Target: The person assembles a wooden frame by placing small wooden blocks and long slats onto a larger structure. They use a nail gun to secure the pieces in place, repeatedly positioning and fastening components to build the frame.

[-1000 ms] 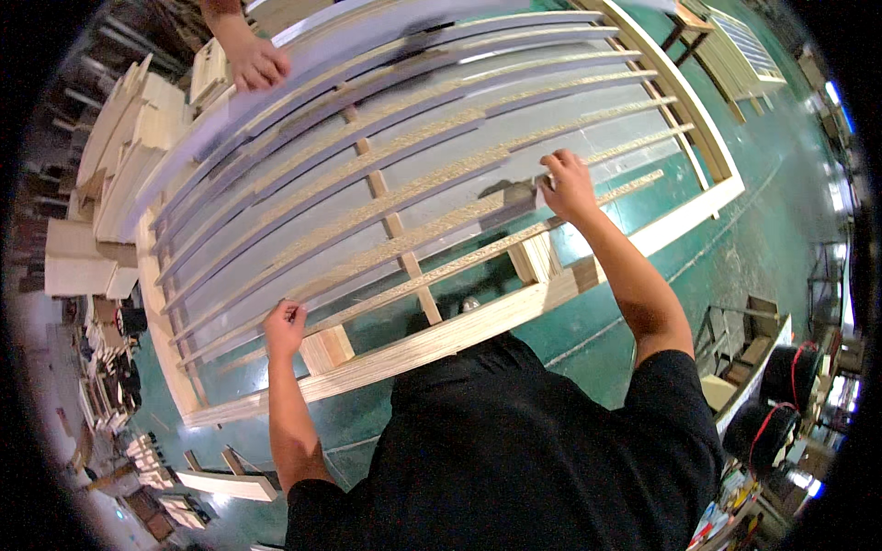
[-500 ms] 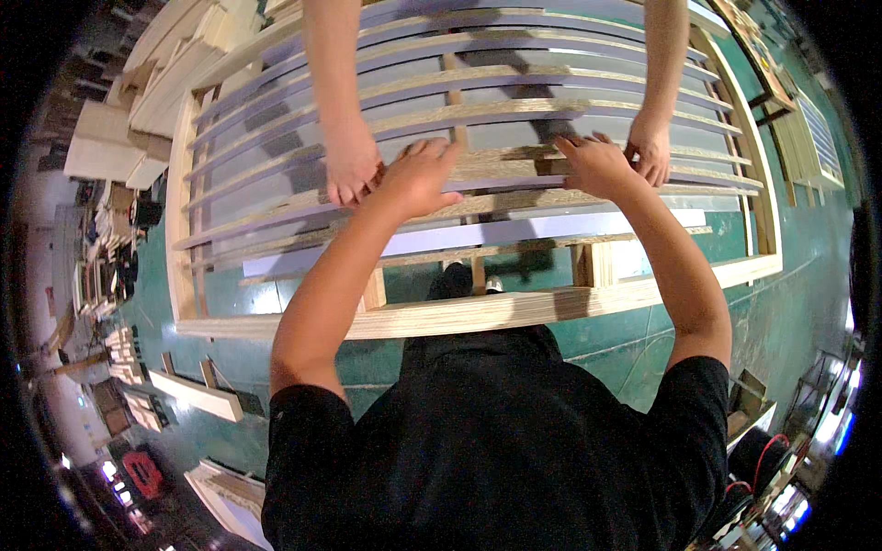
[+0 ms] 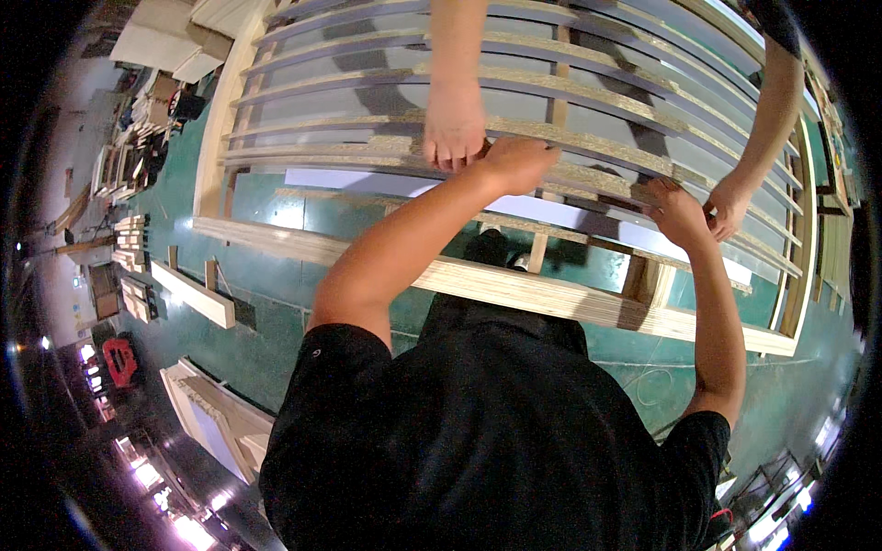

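Slats (image 3: pixel 597 177), long, narrow, flecked and rough-looking, lie across pale wooden frame (image 3: pixel 542 290) ahead of you. Your left hand (image 3: pixel 520 167) and right hand (image 3: pixel 682 219) rest at near slats; whether fingers grasp or merely touch, cannot tell. Co-worker's hands (image 3: pixel 456 124) reach in alongside. Step in hand appears to be positioning slats; next move likely calls for even, matched handling. Smooth, pale strip (image 3: pixel 358 183) lies nearer you, above green floor (image 3: pixel 276 331).

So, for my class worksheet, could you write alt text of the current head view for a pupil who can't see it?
A person's left hand and right hand are on slats inside a large wooden frame, while a co-worker's hands reach in from the far side. A plank lies on the green floor.
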The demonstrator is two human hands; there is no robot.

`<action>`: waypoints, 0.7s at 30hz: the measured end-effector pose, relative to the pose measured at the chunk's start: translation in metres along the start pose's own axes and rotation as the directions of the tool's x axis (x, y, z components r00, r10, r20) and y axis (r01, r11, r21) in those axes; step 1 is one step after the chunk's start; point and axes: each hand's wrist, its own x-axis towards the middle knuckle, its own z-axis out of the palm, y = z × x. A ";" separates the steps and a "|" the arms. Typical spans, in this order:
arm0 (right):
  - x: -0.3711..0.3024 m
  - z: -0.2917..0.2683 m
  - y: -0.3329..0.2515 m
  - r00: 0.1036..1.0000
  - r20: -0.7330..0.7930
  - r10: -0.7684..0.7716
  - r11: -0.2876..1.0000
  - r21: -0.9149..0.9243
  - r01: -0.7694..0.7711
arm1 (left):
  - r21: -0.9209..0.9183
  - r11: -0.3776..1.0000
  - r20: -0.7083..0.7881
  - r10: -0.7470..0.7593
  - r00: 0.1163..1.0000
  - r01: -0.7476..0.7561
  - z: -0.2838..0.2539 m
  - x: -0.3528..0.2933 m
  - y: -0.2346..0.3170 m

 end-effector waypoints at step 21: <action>-0.015 0.013 0.007 0.994 -0.113 0.007 0.999 -0.033 -0.010 | 0.005 1.000 -0.016 -0.029 0.999 0.029 -0.003 -0.017 0.018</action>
